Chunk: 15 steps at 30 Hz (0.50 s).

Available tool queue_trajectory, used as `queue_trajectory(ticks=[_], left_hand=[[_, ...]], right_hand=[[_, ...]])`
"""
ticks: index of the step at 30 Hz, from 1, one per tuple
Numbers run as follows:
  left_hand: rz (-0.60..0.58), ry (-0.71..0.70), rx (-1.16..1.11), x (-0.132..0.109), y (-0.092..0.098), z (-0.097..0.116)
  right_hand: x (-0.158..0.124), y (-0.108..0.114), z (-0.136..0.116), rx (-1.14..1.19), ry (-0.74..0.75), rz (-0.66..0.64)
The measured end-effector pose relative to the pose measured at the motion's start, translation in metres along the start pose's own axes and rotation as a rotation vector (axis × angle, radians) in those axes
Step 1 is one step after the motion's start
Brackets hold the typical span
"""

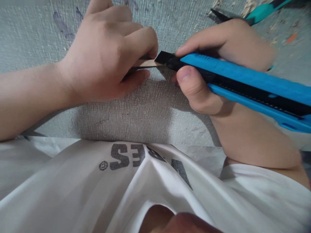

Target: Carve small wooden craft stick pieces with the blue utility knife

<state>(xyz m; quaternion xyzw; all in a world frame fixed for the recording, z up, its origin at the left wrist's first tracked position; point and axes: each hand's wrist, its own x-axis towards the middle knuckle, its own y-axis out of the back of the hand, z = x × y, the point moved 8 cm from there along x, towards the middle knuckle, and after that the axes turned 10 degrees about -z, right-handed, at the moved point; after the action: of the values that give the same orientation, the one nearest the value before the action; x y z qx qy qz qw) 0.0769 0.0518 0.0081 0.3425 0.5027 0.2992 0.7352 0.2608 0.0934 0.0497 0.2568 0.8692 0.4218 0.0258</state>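
Observation:
A thin strip of pale wood (145,63) is pinched in my left hand (109,48), its free end sticking out to the right past the fingertips. My right hand (206,81) grips a blue utility knife (243,77) with a black slide channel. The dark blade (162,57) is out and meets the strip just right of my left fingers. Most of the strip is hidden inside my left hand.
Pliers with teal handles (259,13) lie at the upper right. Wood shavings (274,40) and an orange scrap (291,38) are scattered near them. Dark purple stains (62,24) mark the grey textured surface (136,119). A white printed shirt (85,181) fills the near side.

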Motion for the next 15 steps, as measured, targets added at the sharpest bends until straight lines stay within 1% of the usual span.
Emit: queue_trajectory(ticks=[3, 6, 11, 15], left_hand=[[0.029, -0.018, 0.006, -0.0016, 0.0000, 0.0024], [0.081, -0.055, 0.005, -0.0048, 0.0008, 0.0031], [0.136, -0.095, 0.009, -0.0078, -0.0016, -0.0020], [0.193, -0.148, 0.020, -0.0092, -0.0024, -0.0011]], right_hand=[[-0.0002, -0.0003, -0.0019, -0.007, 0.013, -0.009], [-0.0005, -0.0010, -0.0012, -0.023, 0.016, -0.024], [-0.0013, -0.0005, 0.0004, 0.002, 0.060, 0.002], [-0.0008, -0.0018, -0.0001, 0.010, 0.083, 0.019]])
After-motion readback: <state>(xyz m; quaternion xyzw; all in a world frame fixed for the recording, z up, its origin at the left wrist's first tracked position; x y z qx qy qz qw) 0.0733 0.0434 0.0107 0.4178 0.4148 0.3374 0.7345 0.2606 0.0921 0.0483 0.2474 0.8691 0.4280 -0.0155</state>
